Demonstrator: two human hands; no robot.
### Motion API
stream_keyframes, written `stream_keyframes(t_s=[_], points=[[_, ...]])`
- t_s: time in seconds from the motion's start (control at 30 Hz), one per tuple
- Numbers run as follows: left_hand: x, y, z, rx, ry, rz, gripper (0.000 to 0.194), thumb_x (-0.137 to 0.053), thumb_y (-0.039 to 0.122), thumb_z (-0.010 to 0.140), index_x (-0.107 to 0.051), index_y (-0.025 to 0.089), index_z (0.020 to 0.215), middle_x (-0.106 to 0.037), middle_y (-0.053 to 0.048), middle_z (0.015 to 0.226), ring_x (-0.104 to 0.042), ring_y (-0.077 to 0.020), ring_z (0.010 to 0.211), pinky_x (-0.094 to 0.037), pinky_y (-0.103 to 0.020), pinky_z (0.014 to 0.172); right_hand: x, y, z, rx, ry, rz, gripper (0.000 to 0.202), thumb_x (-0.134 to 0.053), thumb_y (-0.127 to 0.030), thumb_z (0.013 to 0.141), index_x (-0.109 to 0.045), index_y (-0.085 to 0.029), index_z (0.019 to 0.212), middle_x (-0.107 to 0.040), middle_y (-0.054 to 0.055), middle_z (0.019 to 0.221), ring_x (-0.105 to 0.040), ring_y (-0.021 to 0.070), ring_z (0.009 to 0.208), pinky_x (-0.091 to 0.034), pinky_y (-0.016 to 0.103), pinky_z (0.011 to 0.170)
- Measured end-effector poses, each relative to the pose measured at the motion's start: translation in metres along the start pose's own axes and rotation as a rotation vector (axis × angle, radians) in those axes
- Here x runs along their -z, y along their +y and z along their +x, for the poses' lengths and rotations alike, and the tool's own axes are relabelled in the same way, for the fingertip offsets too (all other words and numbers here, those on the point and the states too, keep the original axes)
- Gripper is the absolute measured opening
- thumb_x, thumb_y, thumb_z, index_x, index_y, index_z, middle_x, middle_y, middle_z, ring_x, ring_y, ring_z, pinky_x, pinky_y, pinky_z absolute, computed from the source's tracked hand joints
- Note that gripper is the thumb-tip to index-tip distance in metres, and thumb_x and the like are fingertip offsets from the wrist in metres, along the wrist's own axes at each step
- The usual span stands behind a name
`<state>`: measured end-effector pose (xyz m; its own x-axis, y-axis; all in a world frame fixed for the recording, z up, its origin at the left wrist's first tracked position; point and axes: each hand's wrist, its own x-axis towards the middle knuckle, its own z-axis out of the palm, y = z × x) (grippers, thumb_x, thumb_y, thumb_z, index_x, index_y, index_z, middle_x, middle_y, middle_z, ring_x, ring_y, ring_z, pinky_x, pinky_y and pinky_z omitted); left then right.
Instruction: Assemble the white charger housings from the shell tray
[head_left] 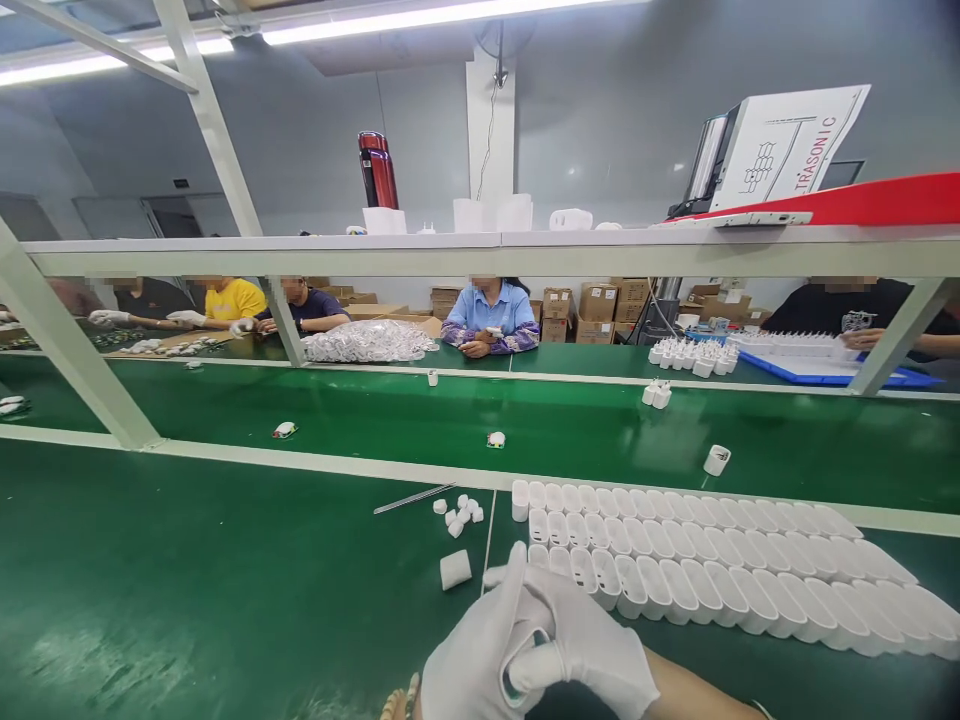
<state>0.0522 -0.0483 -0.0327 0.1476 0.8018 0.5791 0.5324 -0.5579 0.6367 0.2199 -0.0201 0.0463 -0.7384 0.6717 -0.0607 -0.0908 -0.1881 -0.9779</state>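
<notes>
My left hand (469,650) and my right hand (592,635), both in white gloves, are pressed together at the bottom centre, in front of the rows of housings. The right fingers and thumb curl against the left hand, whose fingers point up and forward. Anything between them is hidden. Just beyond lies a short white piece (455,570) that looks like a housing on its side. Past it are several small white caps (461,515) and metal tweezers (414,498). To the right, open white oval plastic housings (697,590) stand in three long rows.
Behind a pale rail, a green conveyor belt (390,420) carries small circuit boards (496,440) and white plug housings (717,460). A shelf beam (495,258) crosses overhead on slanted posts. Across the belt, several people sit near a pile of clear bags (367,342) and a blue tray (795,368).
</notes>
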Motion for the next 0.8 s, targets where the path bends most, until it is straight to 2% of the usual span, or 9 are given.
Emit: stream_keyframes(t_s=[0.1, 0.2, 0.27, 0.37, 0.43, 0.5, 0.6, 0.7, 0.8], points=[[-0.003, 0.000, -0.009, 0.002, -0.043, -0.021, 0.080, -0.070, 0.027, 0.073, -0.043, 0.029, 0.149, -0.073, -0.008, 0.107, -0.072, -0.0287, 0.093, -0.064, -0.035, 0.077, -0.001, 0.011, 0.003, 0.006, 0.044, 0.072, 0.051, -0.079, -0.010, 0.053, -0.071, -0.019, 0.102, -0.071, -0.002, 0.094, -0.068, 0.0191, 0.085, -0.049, 0.031, 0.086], [-0.003, 0.008, -0.003, 0.060, -0.095, -0.124, 0.079, -0.068, 0.027, 0.072, -0.043, 0.026, 0.148, -0.072, -0.009, 0.116, -0.070, -0.0281, 0.101, -0.061, -0.034, 0.086, -0.001, 0.005, 0.001, -0.004, 0.035, 0.005, 0.048, -0.078, -0.014, 0.057, -0.070, -0.018, 0.105, -0.072, -0.001, 0.091, -0.068, 0.0203, 0.085, -0.050, 0.031, 0.084], [0.001, 0.018, 0.007, 0.157, -0.192, -0.263, 0.071, -0.067, 0.028, 0.072, -0.051, 0.022, 0.141, -0.074, -0.009, 0.109, -0.071, -0.0259, 0.094, -0.061, -0.033, 0.083, 0.003, -0.008, -0.003, -0.023, -0.001, -0.180, 0.048, -0.077, -0.017, 0.064, -0.070, -0.018, 0.112, -0.073, 0.001, 0.095, -0.068, 0.0225, 0.093, -0.050, 0.031, 0.084], [0.010, 0.035, 0.023, 0.325, -0.338, -0.414, 0.060, -0.068, 0.028, 0.070, -0.061, 0.017, 0.129, -0.075, -0.007, 0.090, -0.071, -0.0224, 0.078, -0.061, -0.032, 0.075, 0.015, -0.028, -0.010, 0.037, -0.054, -0.422, 0.043, -0.074, -0.026, 0.076, -0.070, -0.022, 0.119, -0.071, 0.004, 0.112, -0.066, 0.0240, 0.105, -0.051, 0.032, 0.091], [0.016, 0.045, 0.028, 0.455, -0.344, -0.385, 0.077, -0.070, 0.026, 0.067, -0.050, 0.018, 0.140, -0.075, -0.005, 0.092, -0.070, -0.0220, 0.082, -0.059, -0.033, 0.079, 0.024, -0.036, -0.013, 0.070, -0.055, -0.451, 0.040, -0.071, -0.030, 0.081, -0.071, -0.022, 0.120, -0.071, 0.005, 0.115, -0.066, 0.0238, 0.105, -0.051, 0.033, 0.092], [0.020, 0.051, 0.029, 0.556, -0.353, -0.325, 0.098, -0.070, 0.025, 0.064, -0.031, 0.021, 0.153, -0.075, -0.003, 0.094, -0.069, -0.0225, 0.086, -0.057, -0.034, 0.083, 0.030, -0.037, -0.015, 0.053, -0.030, -0.492, 0.033, -0.069, -0.030, 0.083, -0.074, -0.021, 0.114, -0.073, 0.005, 0.107, -0.068, 0.0233, 0.097, -0.053, 0.032, 0.085], [0.021, 0.057, 0.026, 0.637, -0.369, -0.225, 0.107, -0.070, 0.029, 0.063, -0.018, 0.022, 0.157, -0.074, -0.004, 0.099, -0.069, -0.0253, 0.091, -0.055, -0.035, 0.085, 0.029, -0.033, -0.015, 0.017, 0.055, -0.616, 0.023, -0.070, -0.031, 0.082, -0.079, -0.022, 0.101, -0.074, 0.005, 0.096, -0.068, 0.0213, 0.087, -0.054, 0.029, 0.076], [0.018, 0.061, 0.023, 0.683, -0.382, -0.075, 0.102, -0.071, 0.034, 0.062, -0.028, 0.022, 0.155, -0.072, -0.006, 0.105, -0.069, -0.0298, 0.094, -0.054, -0.038, 0.086, 0.018, -0.028, -0.014, -0.010, 0.153, -0.702, 0.016, -0.070, -0.029, 0.080, -0.081, -0.022, 0.090, -0.074, 0.003, 0.088, -0.067, 0.0194, 0.084, -0.053, 0.025, 0.071], [0.013, 0.061, 0.020, 0.718, -0.420, -0.005, 0.084, -0.072, 0.037, 0.062, -0.050, 0.025, 0.142, -0.071, -0.007, 0.106, -0.069, -0.0322, 0.094, -0.053, -0.040, 0.086, 0.009, -0.024, -0.011, -0.045, 0.237, -0.744, 0.010, -0.073, -0.028, 0.074, -0.078, -0.020, 0.077, -0.071, 0.002, 0.081, -0.066, 0.0173, 0.078, -0.050, 0.021, 0.062]])
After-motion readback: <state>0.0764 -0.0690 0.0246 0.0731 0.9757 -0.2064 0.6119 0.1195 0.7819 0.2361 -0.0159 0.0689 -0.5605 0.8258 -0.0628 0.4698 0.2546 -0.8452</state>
